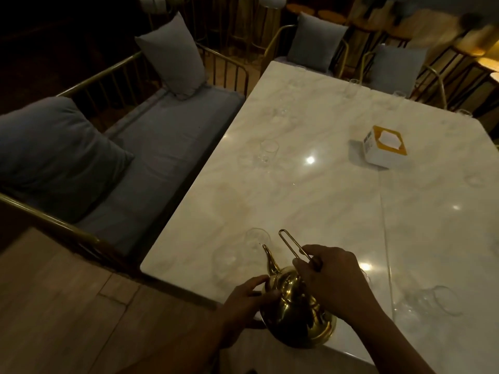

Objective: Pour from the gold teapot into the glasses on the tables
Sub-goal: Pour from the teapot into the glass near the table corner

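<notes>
The gold teapot (293, 306) is tilted over the near edge of the white marble table (310, 201), its curved spout at the rim of a clear glass (256, 242). My right hand (334, 276) grips the teapot's wire handle from above. My left hand (243, 303) steadies the pot's left side and base. Another clear glass (267, 151) stands farther along the left edge. Several more glasses are faintly visible: one near my right forearm (445, 300) and some at the far edge (353, 86).
A white and yellow tissue box (383, 147) sits right of the table's centre. A grey cushioned bench (151, 147) with gold rails and pillows runs along the left side. Cushioned chairs (318, 41) stand beyond the far end. Wooden floor lies at the lower left.
</notes>
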Motion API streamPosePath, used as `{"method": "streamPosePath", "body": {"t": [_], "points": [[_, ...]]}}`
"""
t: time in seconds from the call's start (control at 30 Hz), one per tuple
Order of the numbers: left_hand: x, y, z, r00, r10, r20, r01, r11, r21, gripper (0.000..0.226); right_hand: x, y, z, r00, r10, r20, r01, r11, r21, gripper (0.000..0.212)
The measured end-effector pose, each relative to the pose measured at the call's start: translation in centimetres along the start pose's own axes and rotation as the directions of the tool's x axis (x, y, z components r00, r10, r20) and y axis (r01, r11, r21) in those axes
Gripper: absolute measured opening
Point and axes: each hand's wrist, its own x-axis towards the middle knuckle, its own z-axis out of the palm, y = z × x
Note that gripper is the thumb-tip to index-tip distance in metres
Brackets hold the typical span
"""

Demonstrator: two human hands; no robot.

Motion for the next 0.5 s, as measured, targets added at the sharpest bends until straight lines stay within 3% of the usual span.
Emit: {"method": "streamPosePath", "body": {"t": [0.13,0.5], "points": [[0.34,0.02,-0.20,1.000,0.000,-0.007,0.000,1.000,0.025,0.062,0.04,0.05,-0.01,1.000,0.009,-0.003,-0.009,1.000,0.001,0.045],[0.69,0.29,0.01,1.000,-0.026,0.007,0.026,0.999,0.046,0.060,-0.04,0.43,-0.21,0.999,0.025,-0.025,-0.025,1.000,0.005,0.045]]}}
